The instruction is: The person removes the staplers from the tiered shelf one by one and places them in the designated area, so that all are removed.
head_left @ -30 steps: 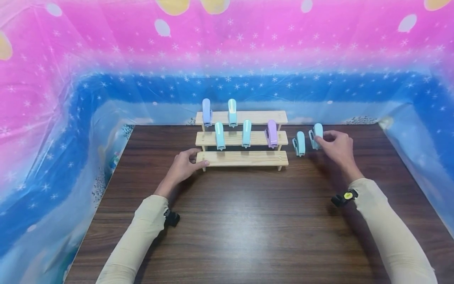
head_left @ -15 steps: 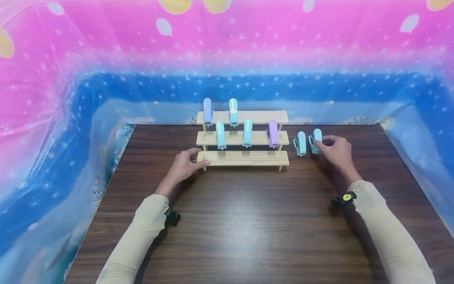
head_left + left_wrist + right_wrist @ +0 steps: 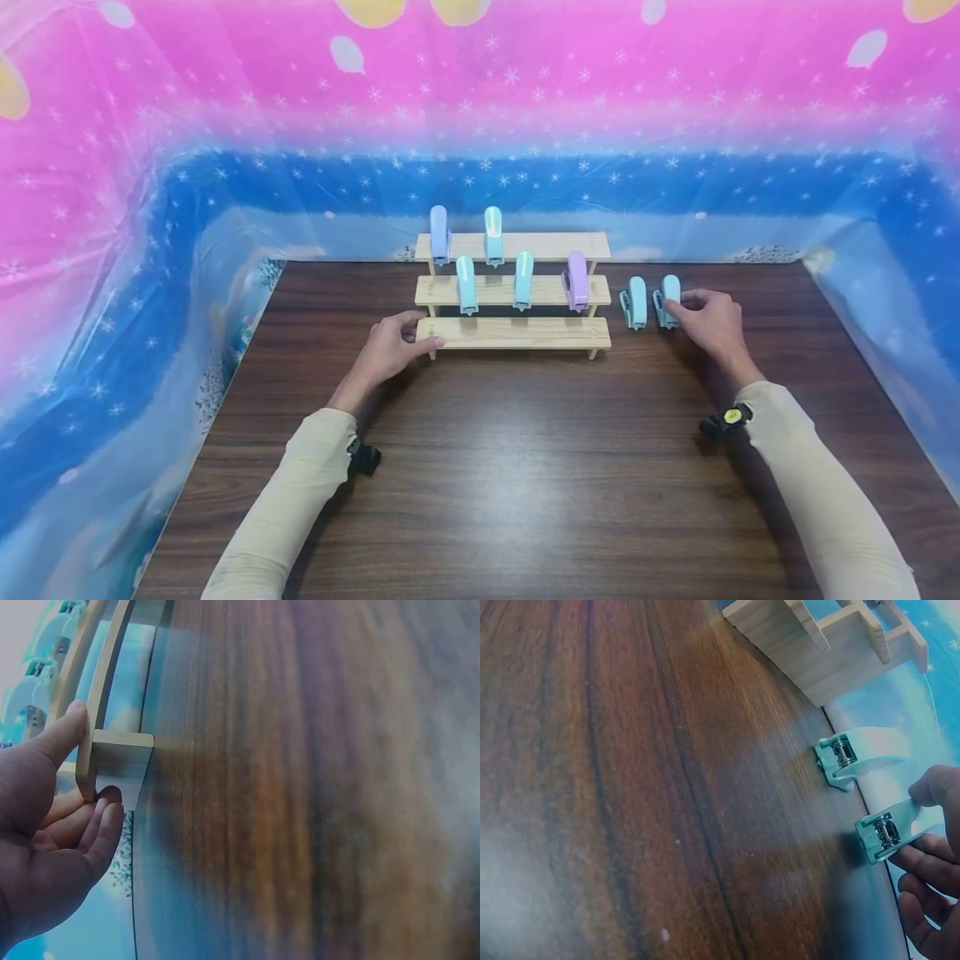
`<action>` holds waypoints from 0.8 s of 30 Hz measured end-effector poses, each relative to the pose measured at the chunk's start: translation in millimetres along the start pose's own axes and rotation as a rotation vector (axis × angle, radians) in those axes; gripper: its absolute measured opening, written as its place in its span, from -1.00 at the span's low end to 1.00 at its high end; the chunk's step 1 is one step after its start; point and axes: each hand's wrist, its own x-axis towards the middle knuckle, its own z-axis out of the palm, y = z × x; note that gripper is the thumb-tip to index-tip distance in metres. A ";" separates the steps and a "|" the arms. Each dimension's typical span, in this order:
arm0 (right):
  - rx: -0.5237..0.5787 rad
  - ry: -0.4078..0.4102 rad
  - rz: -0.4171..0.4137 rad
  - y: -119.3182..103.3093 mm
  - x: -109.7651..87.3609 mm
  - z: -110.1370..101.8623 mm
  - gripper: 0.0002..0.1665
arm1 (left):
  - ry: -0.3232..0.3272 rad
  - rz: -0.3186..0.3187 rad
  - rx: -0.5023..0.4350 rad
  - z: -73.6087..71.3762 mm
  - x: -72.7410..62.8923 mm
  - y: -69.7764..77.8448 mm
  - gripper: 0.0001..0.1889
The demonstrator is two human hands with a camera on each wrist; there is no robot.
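Note:
In the head view my right hand (image 3: 711,323) pinches a mint-green stapler (image 3: 668,298) between thumb and fingers, close to the tabletop, right of the wooden stand. A second mint-green stapler (image 3: 636,302) stands on the table just left of it, a small gap between them. My left hand (image 3: 386,348) holds the left end of the lowest step of the three-tier wooden stand (image 3: 517,333). In the left wrist view the thumb (image 3: 69,731) lies on the board and the fingers are curled at its end. The right wrist view shows the held stapler's metal front (image 3: 886,831).
The stand's middle step carries two mint staplers (image 3: 467,285) and a purple stapler (image 3: 576,282). On the top step are a lavender stapler (image 3: 439,235) and another mint one. A printed cloth (image 3: 525,187) hangs behind the dark wooden table (image 3: 495,467).
My right hand has brought the mint-green stapler down and slightly toward me, level with the one beside it. My left hand stays on the stand.

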 end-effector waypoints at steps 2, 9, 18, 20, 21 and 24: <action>0.000 -0.003 0.002 0.8 0.5 0.5 -0.22 | 0.000 0.000 0.001 0.0 0.3 -0.3 -0.30; -0.011 0.000 0.000 3.3 1.1 1.8 -0.24 | -0.002 0.002 0.000 -1.3 -0.6 1.1 -0.29; -0.008 -0.010 -0.007 6.1 1.1 4.3 -0.22 | -0.004 0.003 0.001 -1.3 -0.8 -0.1 -0.28; -0.002 -0.013 0.001 6.3 0.3 3.2 -0.18 | -0.006 0.001 -0.001 -1.2 -0.7 -0.3 -0.27; 0.000 -0.012 0.004 6.2 -0.1 2.2 -0.16 | -0.005 -0.001 -0.003 -1.1 -0.7 -0.4 -0.27; 0.012 -0.004 0.012 5.4 -1.0 -2.6 -0.11 | -0.004 -0.003 -0.007 -1.3 -0.6 -0.7 -0.27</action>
